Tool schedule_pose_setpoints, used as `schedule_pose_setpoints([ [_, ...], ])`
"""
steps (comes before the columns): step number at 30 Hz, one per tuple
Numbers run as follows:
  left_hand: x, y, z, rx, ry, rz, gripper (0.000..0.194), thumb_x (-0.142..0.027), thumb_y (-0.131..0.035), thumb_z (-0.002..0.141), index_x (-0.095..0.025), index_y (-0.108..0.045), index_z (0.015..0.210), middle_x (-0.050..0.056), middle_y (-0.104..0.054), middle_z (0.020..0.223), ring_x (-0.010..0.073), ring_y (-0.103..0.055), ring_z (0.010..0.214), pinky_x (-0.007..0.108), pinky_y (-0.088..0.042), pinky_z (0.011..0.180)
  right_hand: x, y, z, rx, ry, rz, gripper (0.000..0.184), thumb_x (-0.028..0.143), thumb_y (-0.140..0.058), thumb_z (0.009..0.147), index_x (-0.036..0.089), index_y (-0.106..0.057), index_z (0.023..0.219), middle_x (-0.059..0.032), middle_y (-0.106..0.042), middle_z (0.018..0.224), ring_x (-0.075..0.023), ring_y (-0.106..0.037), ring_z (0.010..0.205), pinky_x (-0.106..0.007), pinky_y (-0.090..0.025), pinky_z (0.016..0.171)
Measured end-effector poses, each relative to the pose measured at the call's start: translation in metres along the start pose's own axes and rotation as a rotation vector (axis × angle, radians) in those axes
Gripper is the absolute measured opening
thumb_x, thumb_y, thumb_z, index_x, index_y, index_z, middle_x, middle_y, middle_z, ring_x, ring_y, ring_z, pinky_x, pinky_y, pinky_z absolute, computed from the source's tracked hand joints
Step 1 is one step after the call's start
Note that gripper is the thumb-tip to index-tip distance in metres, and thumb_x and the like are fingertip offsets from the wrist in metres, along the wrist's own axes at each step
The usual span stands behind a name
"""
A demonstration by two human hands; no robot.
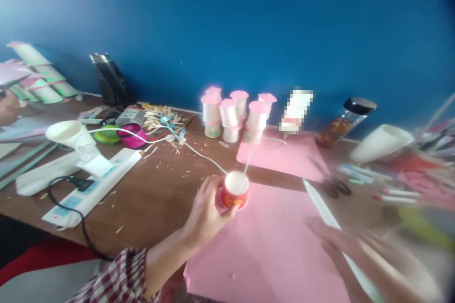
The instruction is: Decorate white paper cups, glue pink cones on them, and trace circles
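Observation:
My left hand [209, 208], its sleeve checked, is wrapped round a red paper cup [234, 196] with a white inside. Its mouth faces up, and it is at the upper left edge of a large pink sheet [270, 246]. Over the sheet's right side my right hand [337, 241] is smeared by motion, so its fingers cannot be made out. A long white strip [322, 206] lies beside and partly under that hand. Farther back is a second pink sheet [273, 154], with dark-handled scissors [336, 187] near its right corner.
Several stacked cups with pink tops [231, 120] stand by the blue wall. On the left are a power strip [92, 187], a white lamp-like device [67, 135] and a dark flask [110, 80]. A jar [343, 123] and white cup [382, 144] stand right. Another person's hand [9, 106] shows far left.

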State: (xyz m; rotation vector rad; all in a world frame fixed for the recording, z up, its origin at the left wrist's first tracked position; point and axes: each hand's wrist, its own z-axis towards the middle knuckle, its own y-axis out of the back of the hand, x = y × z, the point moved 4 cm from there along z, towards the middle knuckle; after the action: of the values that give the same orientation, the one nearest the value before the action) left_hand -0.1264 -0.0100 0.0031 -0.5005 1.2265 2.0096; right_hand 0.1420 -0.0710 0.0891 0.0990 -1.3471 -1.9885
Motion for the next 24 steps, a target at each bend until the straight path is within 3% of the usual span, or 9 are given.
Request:
schedule_pose_setpoints([
  [5,0.004,-0.003,-0.003,-0.004,0.006,-0.058,0.052,-0.02,-0.069,0.072,-0.024,-0.044,0.117,0.007,-0.057,0.108,0.0209,-0.057,0.098,0.036,-0.049,0.085,0.012,-0.036,0.076,0.121,0.108,0.009,0.034,0.027,-0.054,0.091,0.028,-0.05,0.125,-0.0051,-0.068,0.111,-0.0204,-0.067,0.097,-0.034,-0.058,0.078],
  [9,0.005,-0.004,-0.004,-0.03,0.032,-0.138,0.062,-0.023,-0.071,0.071,-0.024,-0.039,0.124,0.007,-0.058,0.108,0.0215,-0.058,0.098,0.038,-0.049,0.086,0.025,-0.068,0.109,0.132,0.155,0.067,0.037,0.033,-0.06,0.088,0.024,-0.05,0.123,-0.0068,-0.067,0.115,-0.0216,-0.065,0.103,-0.036,-0.056,0.086],
  [11,0.005,-0.003,-0.004,-0.026,0.051,-0.176,0.064,-0.024,-0.071,0.071,-0.023,-0.037,0.126,0.008,-0.059,0.109,0.0218,-0.058,0.099,0.04,-0.049,0.087,0.028,-0.077,0.116,0.142,0.151,0.091,0.036,0.034,-0.062,0.087,0.023,-0.053,0.12,-0.0072,-0.067,0.114,-0.0218,-0.065,0.102,-0.034,-0.057,0.084],
  [16,0.002,-0.002,-0.003,-0.016,0.049,-0.215,0.065,-0.021,-0.07,0.071,-0.022,-0.036,0.126,0.008,-0.059,0.109,0.022,-0.058,0.099,0.041,-0.049,0.087,0.022,-0.085,0.124,0.3,-0.057,0.126,0.034,0.035,-0.061,0.085,0.025,-0.054,0.117,-0.006,-0.067,0.114,-0.0212,-0.067,0.096,-0.028,-0.058,0.068],
  [21,0.001,0.002,-0.003,0.007,0.053,-0.223,0.071,-0.023,-0.071,0.072,-0.021,-0.032,0.132,0.009,-0.058,0.113,0.0224,-0.056,0.102,0.042,-0.048,0.089,0.022,-0.082,0.125,0.365,-0.128,0.11,0.036,0.036,-0.061,0.085,0.026,-0.051,0.119,-0.0056,-0.066,0.114,-0.0227,-0.066,0.099,-0.036,-0.055,0.083],
  [24,-0.003,0.014,-0.001,0.053,0.061,-0.157,0.063,-0.029,-0.074,0.071,-0.022,-0.043,0.126,0.009,-0.056,0.115,0.0232,-0.054,0.104,0.04,-0.048,0.088,0.025,-0.081,0.126,0.382,-0.135,0.112,0.035,0.037,-0.06,0.086,0.026,-0.051,0.118,-0.0053,-0.067,0.113,-0.0226,-0.066,0.098,-0.035,-0.055,0.082],
])
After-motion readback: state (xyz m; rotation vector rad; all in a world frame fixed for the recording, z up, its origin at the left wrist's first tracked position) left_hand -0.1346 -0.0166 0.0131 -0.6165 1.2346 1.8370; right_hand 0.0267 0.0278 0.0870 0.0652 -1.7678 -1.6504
